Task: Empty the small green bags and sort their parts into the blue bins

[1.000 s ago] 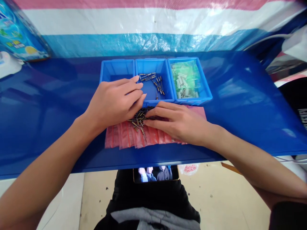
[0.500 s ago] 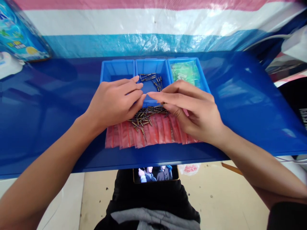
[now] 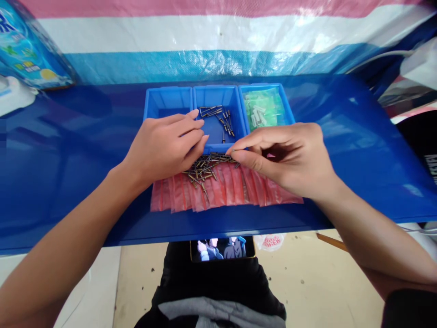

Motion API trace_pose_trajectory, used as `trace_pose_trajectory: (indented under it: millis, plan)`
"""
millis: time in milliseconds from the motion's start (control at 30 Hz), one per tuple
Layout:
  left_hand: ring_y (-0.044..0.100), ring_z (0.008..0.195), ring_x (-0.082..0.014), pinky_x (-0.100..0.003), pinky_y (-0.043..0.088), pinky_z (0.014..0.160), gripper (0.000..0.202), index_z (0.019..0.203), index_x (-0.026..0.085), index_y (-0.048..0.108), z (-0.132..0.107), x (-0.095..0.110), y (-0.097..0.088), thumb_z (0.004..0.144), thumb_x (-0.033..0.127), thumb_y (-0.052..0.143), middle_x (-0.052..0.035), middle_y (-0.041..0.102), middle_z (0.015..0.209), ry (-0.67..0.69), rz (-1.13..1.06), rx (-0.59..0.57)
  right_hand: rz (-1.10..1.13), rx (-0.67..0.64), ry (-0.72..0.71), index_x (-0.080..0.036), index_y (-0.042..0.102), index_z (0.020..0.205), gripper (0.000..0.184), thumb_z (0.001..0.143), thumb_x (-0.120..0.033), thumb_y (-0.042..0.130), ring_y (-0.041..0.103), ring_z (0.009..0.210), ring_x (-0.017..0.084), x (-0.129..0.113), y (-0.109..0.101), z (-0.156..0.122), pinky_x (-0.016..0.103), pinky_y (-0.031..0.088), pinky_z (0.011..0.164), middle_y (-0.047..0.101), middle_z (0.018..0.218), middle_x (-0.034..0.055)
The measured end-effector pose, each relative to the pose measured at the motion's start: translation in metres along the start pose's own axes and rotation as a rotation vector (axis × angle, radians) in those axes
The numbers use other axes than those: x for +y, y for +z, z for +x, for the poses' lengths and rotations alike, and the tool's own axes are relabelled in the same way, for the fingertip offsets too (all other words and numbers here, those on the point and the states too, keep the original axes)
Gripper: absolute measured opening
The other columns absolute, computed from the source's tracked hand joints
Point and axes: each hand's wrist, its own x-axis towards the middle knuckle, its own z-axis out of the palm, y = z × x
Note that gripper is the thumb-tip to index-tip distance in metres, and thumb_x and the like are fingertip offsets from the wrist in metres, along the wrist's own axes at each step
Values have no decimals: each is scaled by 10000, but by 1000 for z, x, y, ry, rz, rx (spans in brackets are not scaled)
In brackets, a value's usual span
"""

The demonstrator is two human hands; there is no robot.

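Right hand (image 3: 287,159) has shifted toward 3 o'clock, thumb and forefinger (image 3: 249,140) pinched at the edge of the blind rivets (image 3: 205,169), heaped on red plastic sleeves (image 3: 225,196); any rivet held is too small to tell. Left hand (image 3: 164,148) lies open, grasping nothing, at 9 o'clock. A narrow fingertip pinch suits single pieces.

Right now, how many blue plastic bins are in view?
3, side by side on the blue tabletop: the left bin, partly behind the left hand; the middle bin, holding rivets; the right bin, holding green packets. No others show.
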Motion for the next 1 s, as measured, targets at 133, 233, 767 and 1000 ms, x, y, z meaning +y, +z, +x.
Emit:
trace_pose_trajectory:
  millis: [133,233,767,1000]
  plan:
    - [811,1136,-252,-318,673,744,212,986,163,744,0,1,0,1080,241,571,-21,834,1112,-20,11,-42,248,124,105,-238,809,1235,223,1020,-269,757,662,613,102,1,4,0,265,555,553,846,956,9]
    - [805,1157,-230,-320,672,763,210,998,199,741,0,1,-1,1092,249,560,-9,833,1126,-24,30,-59,157,52,-18,-241,709,1430,386,1047,-191,689,717,705,95,3,7,-2,268,622,662,837,1183,26]
    - [796,1180,-250,-362,662,745,163,1047,207,728,-3,-1,0,1085,240,573,-32,828,1146,-8,-18,-40,-527,-201,-519,-123,777,1072,170,1073,-146,608,661,790,126,18,14,-6,256,504,620,739,1016,91]
    - [808,1141,-258,-350,659,714,178,1012,182,739,-2,-1,-1,1073,226,579,-35,833,1109,-11,-34,-22,91,-34,16,-180,832,1037,84,999,-181,757,577,524,55,-2,2,1,203,468,476,784,773,-17]
